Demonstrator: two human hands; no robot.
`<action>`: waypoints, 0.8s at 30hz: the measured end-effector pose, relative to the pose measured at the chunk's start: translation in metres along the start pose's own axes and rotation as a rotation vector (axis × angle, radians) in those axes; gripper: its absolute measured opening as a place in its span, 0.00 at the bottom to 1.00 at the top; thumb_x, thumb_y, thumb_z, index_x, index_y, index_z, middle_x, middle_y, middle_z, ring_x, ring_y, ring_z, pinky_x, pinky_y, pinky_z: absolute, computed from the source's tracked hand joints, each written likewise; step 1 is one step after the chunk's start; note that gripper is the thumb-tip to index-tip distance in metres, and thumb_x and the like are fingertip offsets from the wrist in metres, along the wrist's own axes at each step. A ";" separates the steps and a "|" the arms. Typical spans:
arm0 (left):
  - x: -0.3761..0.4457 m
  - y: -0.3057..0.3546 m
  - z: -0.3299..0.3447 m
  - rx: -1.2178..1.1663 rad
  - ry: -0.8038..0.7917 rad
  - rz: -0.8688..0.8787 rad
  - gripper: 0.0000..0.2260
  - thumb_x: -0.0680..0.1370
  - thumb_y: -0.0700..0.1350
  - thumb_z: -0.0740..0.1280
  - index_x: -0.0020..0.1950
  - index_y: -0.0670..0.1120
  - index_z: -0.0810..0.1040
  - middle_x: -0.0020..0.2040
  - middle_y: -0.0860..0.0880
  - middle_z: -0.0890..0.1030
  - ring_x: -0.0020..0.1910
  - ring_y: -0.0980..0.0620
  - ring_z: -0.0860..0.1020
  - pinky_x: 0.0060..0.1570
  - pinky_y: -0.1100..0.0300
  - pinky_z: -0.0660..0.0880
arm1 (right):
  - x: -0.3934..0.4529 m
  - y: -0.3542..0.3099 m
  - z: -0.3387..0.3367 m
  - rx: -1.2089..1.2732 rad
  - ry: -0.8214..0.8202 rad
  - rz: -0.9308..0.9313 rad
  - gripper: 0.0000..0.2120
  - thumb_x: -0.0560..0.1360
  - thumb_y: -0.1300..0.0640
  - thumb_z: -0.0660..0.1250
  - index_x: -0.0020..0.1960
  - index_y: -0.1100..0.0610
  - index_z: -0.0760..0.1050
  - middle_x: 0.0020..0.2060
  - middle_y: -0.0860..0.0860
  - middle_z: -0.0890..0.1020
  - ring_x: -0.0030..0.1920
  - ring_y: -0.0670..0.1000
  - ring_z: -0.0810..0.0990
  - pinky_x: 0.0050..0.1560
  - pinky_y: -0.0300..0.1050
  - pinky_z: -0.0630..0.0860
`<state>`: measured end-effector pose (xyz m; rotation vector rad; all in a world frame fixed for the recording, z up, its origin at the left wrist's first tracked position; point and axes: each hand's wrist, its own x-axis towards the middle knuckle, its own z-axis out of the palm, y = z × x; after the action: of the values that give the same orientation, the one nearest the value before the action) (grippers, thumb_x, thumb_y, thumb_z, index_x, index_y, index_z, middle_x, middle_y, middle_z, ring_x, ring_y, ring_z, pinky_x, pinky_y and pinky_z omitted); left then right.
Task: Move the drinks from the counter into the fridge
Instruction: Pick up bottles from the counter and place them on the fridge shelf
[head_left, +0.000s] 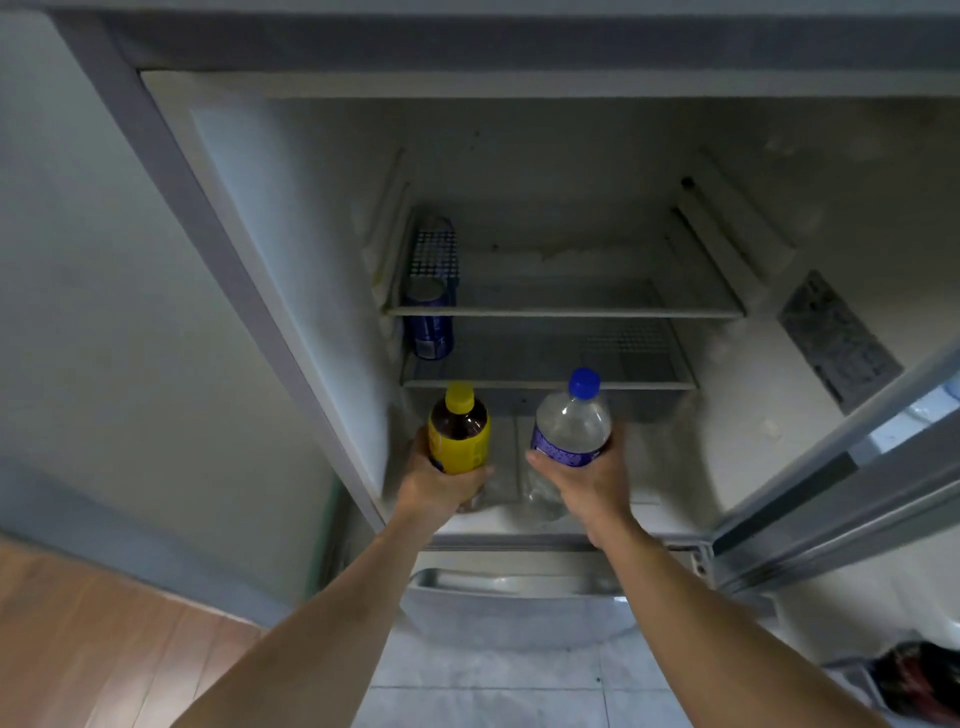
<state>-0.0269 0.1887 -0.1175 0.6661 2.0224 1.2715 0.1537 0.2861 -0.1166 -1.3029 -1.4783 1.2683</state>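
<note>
Drinks (459, 431) in both hands, below fridge's lower shelf (550, 383).

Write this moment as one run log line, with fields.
left hand: grips yellow-capped dark drink bottle | right hand: grips blue-capped clear water bottle | open fridge: blue can on shelf

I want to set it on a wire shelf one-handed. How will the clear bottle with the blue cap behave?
The clear bottle, gripped in the right hand, looks full, so probably heavy for its size. Thin clear plastic may flex under the fingers. Tall and narrow, it could wobble or tip on the wire shelf.
</note>
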 end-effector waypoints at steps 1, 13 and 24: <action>0.002 -0.004 -0.001 -0.017 0.000 -0.019 0.41 0.53 0.61 0.80 0.64 0.54 0.74 0.50 0.53 0.83 0.42 0.59 0.82 0.27 0.74 0.73 | -0.001 -0.002 -0.001 -0.006 -0.003 0.010 0.44 0.51 0.42 0.85 0.61 0.35 0.66 0.50 0.28 0.77 0.50 0.30 0.78 0.38 0.24 0.75; 0.013 0.055 -0.021 0.217 -0.168 0.153 0.42 0.64 0.62 0.78 0.72 0.62 0.58 0.66 0.55 0.73 0.65 0.51 0.72 0.62 0.51 0.73 | 0.002 -0.069 -0.030 -0.229 -0.217 0.051 0.41 0.55 0.24 0.71 0.63 0.40 0.69 0.61 0.43 0.76 0.63 0.51 0.76 0.57 0.50 0.77; 0.010 0.123 -0.028 0.475 -0.314 -0.076 0.17 0.75 0.55 0.67 0.60 0.50 0.70 0.56 0.43 0.76 0.45 0.41 0.79 0.26 0.52 0.80 | 0.011 -0.110 -0.022 -0.328 -0.278 0.353 0.34 0.61 0.27 0.71 0.57 0.49 0.76 0.56 0.52 0.80 0.54 0.60 0.81 0.28 0.52 0.81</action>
<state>-0.0452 0.2286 0.0008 0.9304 2.0650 0.5918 0.1501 0.3033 -0.0049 -1.7151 -1.7609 1.5256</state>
